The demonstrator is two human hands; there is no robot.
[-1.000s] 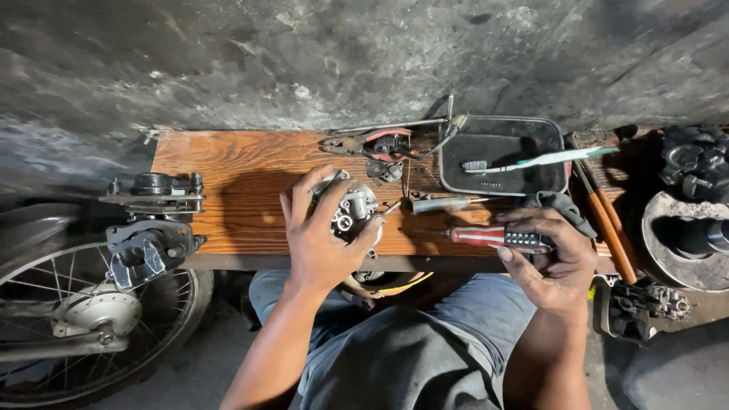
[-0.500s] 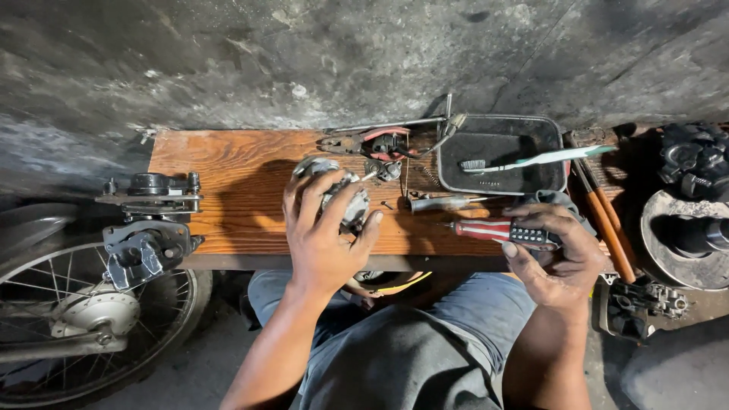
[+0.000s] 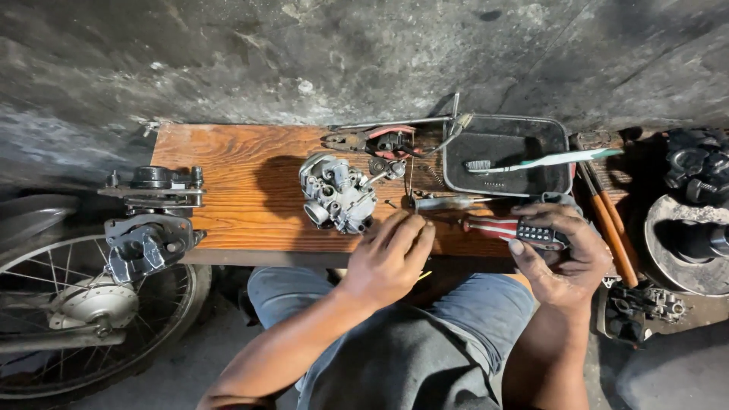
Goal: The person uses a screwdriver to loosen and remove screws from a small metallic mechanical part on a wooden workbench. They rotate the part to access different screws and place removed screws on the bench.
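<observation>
A grey metal carburettor (image 3: 338, 193) lies on the wooden board (image 3: 228, 182), with nothing gripping it. My left hand (image 3: 389, 258) hovers at the board's near edge, just right of the carburettor, fingers loosely curled and holding nothing that I can see. My right hand (image 3: 566, 254) grips a screwdriver (image 3: 505, 228) with a red, white and black handle, its shaft pointing left. A loose metal rod-like part (image 3: 444, 203) lies on the board between my hands.
A black tray (image 3: 505, 156) at the back right holds a toothbrush (image 3: 547, 160). Red-handled pliers (image 3: 372, 140) lie behind the carburettor. Wooden-handled tools (image 3: 607, 220) lie at the right. A motorcycle wheel (image 3: 83, 319) and brake parts (image 3: 148, 228) stand left. Dark engine parts (image 3: 695, 212) sit far right.
My left hand has let go of the carburettor, which now rests on the board, and has drawn back right towards the near edge. My right hand still holds the screwdriver.
</observation>
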